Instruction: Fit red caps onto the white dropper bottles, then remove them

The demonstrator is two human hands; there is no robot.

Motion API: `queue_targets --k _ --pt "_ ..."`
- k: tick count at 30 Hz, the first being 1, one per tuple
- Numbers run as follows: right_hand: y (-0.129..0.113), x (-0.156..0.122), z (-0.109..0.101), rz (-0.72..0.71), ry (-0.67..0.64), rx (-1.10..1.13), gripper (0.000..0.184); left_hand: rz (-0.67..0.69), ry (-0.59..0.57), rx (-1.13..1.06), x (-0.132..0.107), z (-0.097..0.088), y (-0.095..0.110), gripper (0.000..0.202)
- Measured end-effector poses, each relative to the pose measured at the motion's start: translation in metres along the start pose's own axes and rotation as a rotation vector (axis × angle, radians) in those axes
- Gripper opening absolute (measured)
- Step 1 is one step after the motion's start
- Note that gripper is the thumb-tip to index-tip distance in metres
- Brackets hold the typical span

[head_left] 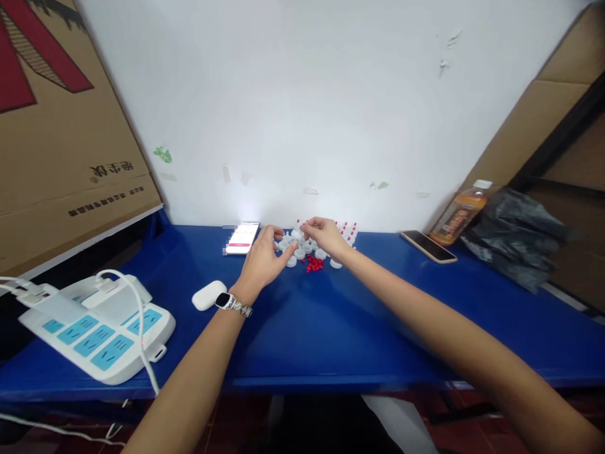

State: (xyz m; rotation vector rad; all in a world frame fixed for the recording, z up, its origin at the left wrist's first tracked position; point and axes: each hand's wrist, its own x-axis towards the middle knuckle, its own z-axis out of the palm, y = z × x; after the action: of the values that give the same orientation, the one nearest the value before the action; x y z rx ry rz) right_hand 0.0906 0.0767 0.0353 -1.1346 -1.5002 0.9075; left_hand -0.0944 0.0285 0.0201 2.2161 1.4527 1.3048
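On the blue table (331, 328), near the white wall, lies a cluster of several small white plastic pieces (302, 249) with a little heap of red caps (314, 263) beside them. Small white bottles with red tops (348, 230) stand behind. My left hand (261, 260), a watch on its wrist, reaches into the cluster with fingers pinched on a small white piece. My right hand (325, 235) hovers over the same pieces, fingers curled together on something too small to name.
A lit phone (242, 238) lies left of the pieces; a white case (208, 294) and a power strip (97, 328) sit nearer left. A dark phone (428, 246), an orange bottle (460, 216) and a black bag (517, 236) are at the right. Cardboard leans on both sides.
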Motion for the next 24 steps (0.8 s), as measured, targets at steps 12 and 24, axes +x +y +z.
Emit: queue_targets --k 12,24 --pt "0.006 -0.085 -0.035 0.205 0.001 0.279 0.026 0.265 -0.244 -0.097 -0.021 0.031 0.043 0.03" --pt "0.009 -0.091 -0.023 0.133 -0.136 0.391 0.04 0.291 -0.283 -0.111 -0.025 0.027 0.056 0.037"
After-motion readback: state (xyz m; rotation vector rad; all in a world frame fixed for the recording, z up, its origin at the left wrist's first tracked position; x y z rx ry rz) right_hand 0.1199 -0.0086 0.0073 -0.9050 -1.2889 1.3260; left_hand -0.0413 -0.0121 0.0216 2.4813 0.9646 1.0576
